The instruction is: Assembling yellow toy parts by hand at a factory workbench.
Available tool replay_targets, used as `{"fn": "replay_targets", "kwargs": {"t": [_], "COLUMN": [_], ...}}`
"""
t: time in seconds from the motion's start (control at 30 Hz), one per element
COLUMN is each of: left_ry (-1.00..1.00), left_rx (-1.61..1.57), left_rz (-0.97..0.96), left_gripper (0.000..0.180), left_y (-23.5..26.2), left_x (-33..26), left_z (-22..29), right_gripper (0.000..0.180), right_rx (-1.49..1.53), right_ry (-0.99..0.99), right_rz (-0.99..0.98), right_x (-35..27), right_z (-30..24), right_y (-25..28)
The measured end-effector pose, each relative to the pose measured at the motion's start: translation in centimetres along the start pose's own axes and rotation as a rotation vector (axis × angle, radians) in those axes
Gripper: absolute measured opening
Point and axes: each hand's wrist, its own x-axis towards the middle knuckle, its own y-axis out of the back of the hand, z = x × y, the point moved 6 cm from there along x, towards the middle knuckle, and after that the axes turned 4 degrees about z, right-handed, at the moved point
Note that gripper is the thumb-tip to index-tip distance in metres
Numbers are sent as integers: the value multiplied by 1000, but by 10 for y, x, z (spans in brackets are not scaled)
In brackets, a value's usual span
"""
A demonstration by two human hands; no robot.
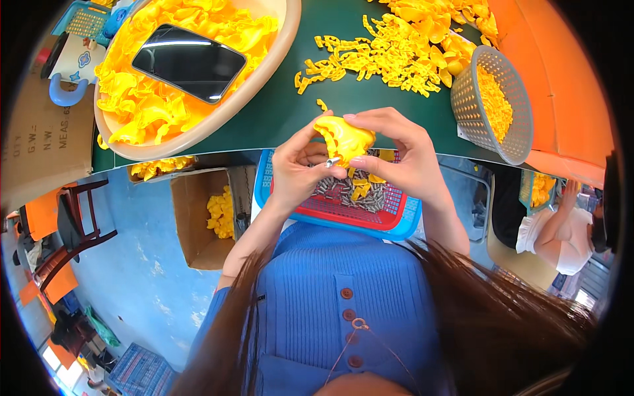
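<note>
Both hands pinch one yellow plastic piece above the red tray of small metal pins. Left hand at 9 o'clock, right hand at 3, fingers clamped on it. Grey basket at 2 o'clock.

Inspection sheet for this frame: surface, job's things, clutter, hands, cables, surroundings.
Surface: green table, partly covered.
Job's things: yellow plastic piece held over a red tray of small grey metal parts; small metal part at the piece.
Clutter: beige bowl of yellow pieces with a phone on top; loose yellow clips; grey basket.
Hands: left hand and right hand both grip the piece.
Cables: nothing seen.
Surroundings: cardboard box on blue floor; another person at right.
</note>
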Motion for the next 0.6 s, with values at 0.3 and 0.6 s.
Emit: {"fn": "replay_targets", "kwargs": {"t": [0.3,0.6], "left_ry": [31,13], "left_rx": [7,41], "left_rz": [21,23], "left_gripper": [78,77], "left_y": [1,1], "left_x": [0,1], "left_z": [0,1], "right_gripper": [48,44], "right_rx": [-14,17], "right_ry": [-38,-85], "right_rz": [-10,3], "right_x": [1,-2], "right_z": [-4,-2], "right_y": [-1,-4]}}
